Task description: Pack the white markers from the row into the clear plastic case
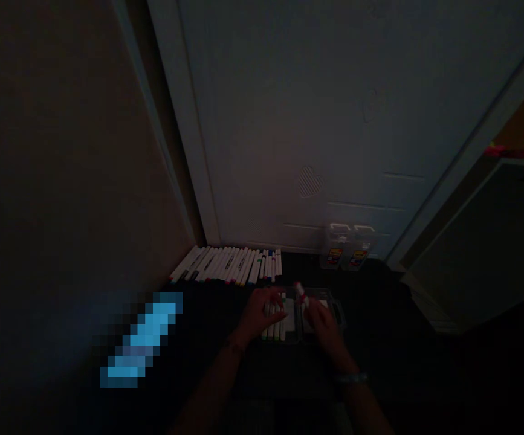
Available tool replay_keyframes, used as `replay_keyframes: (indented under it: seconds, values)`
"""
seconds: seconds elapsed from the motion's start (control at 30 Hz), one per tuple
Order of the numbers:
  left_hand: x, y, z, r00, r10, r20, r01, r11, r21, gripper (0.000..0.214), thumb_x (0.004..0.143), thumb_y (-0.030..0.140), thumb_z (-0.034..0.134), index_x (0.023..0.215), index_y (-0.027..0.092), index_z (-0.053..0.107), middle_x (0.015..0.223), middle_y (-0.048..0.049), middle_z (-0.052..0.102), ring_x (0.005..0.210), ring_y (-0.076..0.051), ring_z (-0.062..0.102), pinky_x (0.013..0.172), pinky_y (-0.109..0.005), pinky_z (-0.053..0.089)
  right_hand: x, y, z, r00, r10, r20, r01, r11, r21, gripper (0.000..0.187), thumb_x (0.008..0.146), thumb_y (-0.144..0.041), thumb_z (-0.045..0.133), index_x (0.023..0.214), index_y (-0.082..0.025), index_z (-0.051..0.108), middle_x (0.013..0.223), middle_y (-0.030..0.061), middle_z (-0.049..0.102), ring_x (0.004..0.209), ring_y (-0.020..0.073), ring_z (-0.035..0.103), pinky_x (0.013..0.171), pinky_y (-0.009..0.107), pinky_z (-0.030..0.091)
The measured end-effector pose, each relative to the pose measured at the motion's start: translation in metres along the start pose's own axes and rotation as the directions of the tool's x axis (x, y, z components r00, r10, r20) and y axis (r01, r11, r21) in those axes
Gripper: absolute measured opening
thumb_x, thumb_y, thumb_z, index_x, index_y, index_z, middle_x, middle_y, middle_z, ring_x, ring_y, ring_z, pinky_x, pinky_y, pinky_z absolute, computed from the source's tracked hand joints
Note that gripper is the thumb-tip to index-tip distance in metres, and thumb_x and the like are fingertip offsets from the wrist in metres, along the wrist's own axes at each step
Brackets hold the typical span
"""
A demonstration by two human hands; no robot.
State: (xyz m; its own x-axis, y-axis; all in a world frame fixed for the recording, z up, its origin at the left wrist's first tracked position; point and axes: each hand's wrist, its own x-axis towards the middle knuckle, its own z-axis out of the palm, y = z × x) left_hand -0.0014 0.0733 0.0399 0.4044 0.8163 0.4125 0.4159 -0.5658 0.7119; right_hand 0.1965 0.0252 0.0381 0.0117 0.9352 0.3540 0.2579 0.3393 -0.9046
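Note:
In the dim light my right hand (322, 320) is closed around a white marker (302, 292) with a red end, which points up and to the left. My left hand (258, 312) is over the left half of an opened clear plastic case (292, 339), thumb and forefinger apart, with nothing visible between them. Beneath its fingers several white markers with green ends (276, 331) lie side by side in the case. A pale insert or paper shows in the middle of the case. The right half is partly hidden by my right hand.
A long row of white markers (229, 266) with coloured ends lies at the back left. Two clear plastic cases (346, 248) with bright labels stand upright against the pale panel (289, 121). A bright, pixelated patch (144, 338) covers part of the dark table's left side.

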Motion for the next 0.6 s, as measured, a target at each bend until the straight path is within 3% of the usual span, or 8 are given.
replay_keyframes:
  seconds: [0.07, 0.13, 0.2, 0.3, 0.4, 0.53, 0.6]
  values:
    - [-0.002, -0.002, 0.0, 0.998, -0.012, -0.066, 0.01, 1.0, -0.024, 0.072, 0.063, 0.045, 0.072, 0.127, 0.023, 0.046, 0.095, -0.004, 0.065, 0.084, -0.02, 0.057, 0.085, -0.034, 0.039, 0.001, -0.003, 0.0, 0.996, -0.043, 0.084, 0.045, 0.999, -0.023, 0.036, 0.089, -0.045, 0.043, 0.107, -0.023, 0.065, 0.102, 0.0063, 0.068, 0.096, 0.0231, 0.061, 0.086, 0.037, 0.046]
    - [-0.004, -0.005, 0.001, 0.99, -0.008, -0.139, 0.003, 0.999, -0.034, 0.082, 0.06, 0.044, 0.075, 0.131, 0.022, 0.042, 0.101, -0.0058, 0.064, 0.083, -0.02, 0.057, 0.084, -0.034, 0.041, 0.002, -0.005, -0.001, 0.988, -0.049, 0.144, 0.056, 0.998, -0.041, 0.035, 0.088, -0.043, 0.044, 0.11, -0.026, 0.064, 0.111, 0.0052, 0.065, 0.104, 0.0249, 0.058, 0.092, 0.041, 0.043]
    - [-0.004, -0.008, 0.0, 0.985, 0.01, -0.169, -0.013, 1.0, -0.015, 0.069, 0.065, 0.042, 0.072, 0.126, 0.022, 0.048, 0.099, -0.0058, 0.064, 0.085, -0.02, 0.057, 0.084, -0.033, 0.041, 0.003, -0.005, -0.001, 0.984, -0.029, 0.178, 0.041, 0.997, -0.065, 0.032, 0.089, -0.041, 0.044, 0.11, -0.028, 0.064, 0.111, 0.0036, 0.065, 0.103, 0.025, 0.059, 0.091, 0.042, 0.043]
    - [-0.002, -0.01, 0.0, 0.987, 0.063, -0.148, -0.058, 0.998, 0.038, 0.03, 0.075, 0.038, 0.065, 0.103, 0.025, 0.065, 0.09, -0.0034, 0.068, 0.087, -0.019, 0.057, 0.086, -0.034, 0.039, 0.004, -0.004, 0.0, 0.979, -0.011, 0.202, 0.023, 0.998, -0.057, 0.03, 0.088, -0.04, 0.046, 0.107, -0.028, 0.066, 0.108, 0.0034, 0.067, 0.1, 0.0243, 0.06, 0.089, 0.04, 0.044]
    - [0.001, -0.01, 0.0, 0.985, 0.053, -0.161, -0.05, 0.998, 0.023, 0.017, 0.078, 0.036, 0.062, 0.086, 0.023, 0.069, 0.086, -0.0028, 0.068, 0.083, -0.018, 0.058, 0.082, -0.031, 0.041, 0.004, -0.003, -0.001, 0.992, 0.013, 0.129, -0.012, 1.0, -0.01, 0.03, 0.087, -0.04, 0.049, 0.107, -0.026, 0.066, 0.106, 0.0044, 0.067, 0.099, 0.0235, 0.06, 0.087, 0.037, 0.045]
    - [0.003, -0.011, -0.001, 0.959, -0.066, -0.276, 0.047, 0.996, -0.073, 0.018, 0.079, 0.035, 0.06, 0.084, 0.018, 0.066, 0.084, -0.003, 0.067, 0.077, -0.016, 0.059, 0.071, -0.026, 0.044, 0.007, 0.0, -0.005, 0.992, 0.11, -0.056, -0.104, 0.99, 0.096, 0.03, 0.083, -0.043, 0.054, 0.102, -0.023, 0.066, 0.099, 0.0052, 0.067, 0.091, 0.0224, 0.061, 0.078, 0.033, 0.047]
    - [0.002, -0.011, -0.002, 0.952, -0.094, -0.292, 0.069, 0.993, -0.094, 0.019, 0.079, 0.035, 0.06, 0.084, 0.018, 0.065, 0.082, -0.0025, 0.067, 0.073, -0.015, 0.059, 0.067, -0.024, 0.044, 0.008, 0.003, -0.007, 0.983, 0.161, -0.09, -0.144, 0.975, 0.167, 0.032, 0.082, -0.045, 0.055, 0.102, -0.023, 0.066, 0.098, 0.0054, 0.067, 0.087, 0.0219, 0.061, 0.074, 0.031, 0.047]
